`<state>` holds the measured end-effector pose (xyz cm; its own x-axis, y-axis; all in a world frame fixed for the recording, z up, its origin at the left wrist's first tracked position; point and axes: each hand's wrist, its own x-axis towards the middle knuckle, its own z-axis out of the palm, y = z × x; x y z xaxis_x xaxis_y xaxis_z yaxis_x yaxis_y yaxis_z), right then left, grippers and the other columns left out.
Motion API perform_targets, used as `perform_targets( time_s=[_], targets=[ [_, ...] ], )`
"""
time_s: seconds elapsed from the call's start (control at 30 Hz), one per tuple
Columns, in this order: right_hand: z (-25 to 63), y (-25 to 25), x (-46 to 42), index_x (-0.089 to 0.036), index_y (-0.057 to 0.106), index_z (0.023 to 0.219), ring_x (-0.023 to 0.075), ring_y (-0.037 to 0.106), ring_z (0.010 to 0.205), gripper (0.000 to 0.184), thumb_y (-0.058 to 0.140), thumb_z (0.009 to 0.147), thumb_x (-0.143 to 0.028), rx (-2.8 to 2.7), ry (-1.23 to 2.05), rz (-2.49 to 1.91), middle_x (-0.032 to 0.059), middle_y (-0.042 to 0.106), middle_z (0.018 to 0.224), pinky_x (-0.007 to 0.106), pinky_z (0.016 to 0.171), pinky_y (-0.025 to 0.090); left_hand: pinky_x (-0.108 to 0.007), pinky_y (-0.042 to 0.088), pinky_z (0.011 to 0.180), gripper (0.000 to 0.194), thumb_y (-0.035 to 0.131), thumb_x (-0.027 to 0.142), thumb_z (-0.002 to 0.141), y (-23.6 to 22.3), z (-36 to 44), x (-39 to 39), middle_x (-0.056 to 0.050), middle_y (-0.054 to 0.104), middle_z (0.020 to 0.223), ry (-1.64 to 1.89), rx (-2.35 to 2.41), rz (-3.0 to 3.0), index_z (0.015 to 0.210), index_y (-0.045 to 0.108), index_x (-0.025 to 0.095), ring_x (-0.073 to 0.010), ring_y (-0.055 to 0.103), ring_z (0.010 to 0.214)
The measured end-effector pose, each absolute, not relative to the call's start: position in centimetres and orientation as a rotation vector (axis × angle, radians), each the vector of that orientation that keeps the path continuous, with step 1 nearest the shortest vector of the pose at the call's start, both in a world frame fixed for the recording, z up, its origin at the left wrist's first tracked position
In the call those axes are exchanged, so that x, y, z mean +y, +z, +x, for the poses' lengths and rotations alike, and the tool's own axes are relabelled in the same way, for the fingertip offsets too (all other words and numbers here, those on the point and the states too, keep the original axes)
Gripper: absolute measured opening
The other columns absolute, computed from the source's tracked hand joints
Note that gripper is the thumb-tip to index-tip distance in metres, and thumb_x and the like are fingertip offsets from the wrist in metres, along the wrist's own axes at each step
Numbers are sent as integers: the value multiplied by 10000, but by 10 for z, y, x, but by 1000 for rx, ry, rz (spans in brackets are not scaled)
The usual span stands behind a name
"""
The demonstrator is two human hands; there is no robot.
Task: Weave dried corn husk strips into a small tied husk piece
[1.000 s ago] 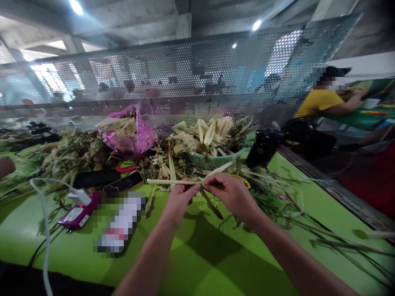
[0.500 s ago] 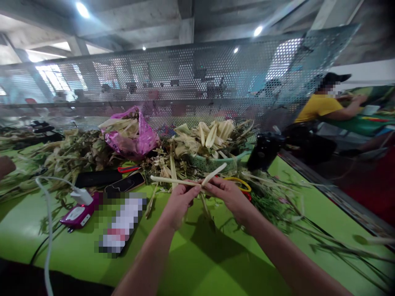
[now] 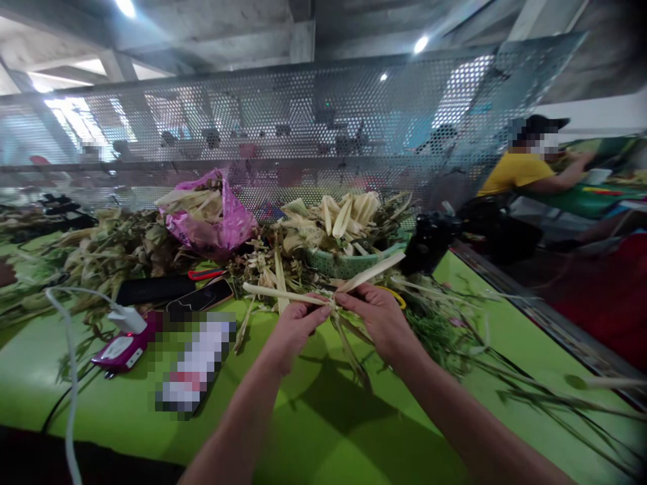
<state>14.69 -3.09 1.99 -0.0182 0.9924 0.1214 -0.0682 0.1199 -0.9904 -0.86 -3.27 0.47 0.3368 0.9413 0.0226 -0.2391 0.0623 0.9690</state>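
Observation:
My left hand (image 3: 297, 331) is closed, thumb and fingers pinching pale strips of dried husk (image 3: 275, 292); one strip points out to the left. Facing it, my right hand (image 3: 375, 316) is closed on the same bunch, with a broader pale strip (image 3: 374, 271) slanting up to the right past its fingers. The strips cross between my fingertips, and darker, thin ends (image 3: 354, 357) hang below toward the table. How the strips are joined at the crossing is partly hidden by my fingers.
Behind my hands stands a green basket (image 3: 348, 264) heaped with husks. A pink plastic bag (image 3: 235, 219), a dried plant pile (image 3: 116, 252), a phone (image 3: 202, 298) and a purple power strip (image 3: 124, 347) lie leftward. Right are a dark bottle (image 3: 429, 239), green sprigs (image 3: 435, 340) and a seated person (image 3: 520, 168).
The right-hand strip now reaches farther up and right and looks broader. The hanging ends have spread and swung right. My right fingers have shifted slightly at the crossing.

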Motion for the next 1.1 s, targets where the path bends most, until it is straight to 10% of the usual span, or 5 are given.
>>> perform_targets(
  time_s=[0.87, 1.1],
  targets=[
    [159, 30, -28, -163, 651, 718, 120, 497, 605, 289, 698, 699, -447, -1645, 1047, -1226, -9, 588, 647, 248, 592, 417, -210, 230, 488, 356, 706, 475, 676, 1, -11, -29, 47, 410, 562, 1151, 769, 978, 700, 591, 140, -53, 297, 495],
    [153, 20, -29, -170, 674, 831, 172, 594, 703, 344, 715, 681, -477, -1373, 1337, -1124, 27, 664, 764, 305, 692, 480, -291, 426, 833, 265, 695, 371, 708, 4, -7, -28, -57, 672, 840, 1140, 707, 1236, 875, 699, 165, -187, 578, 866]
  ],
)
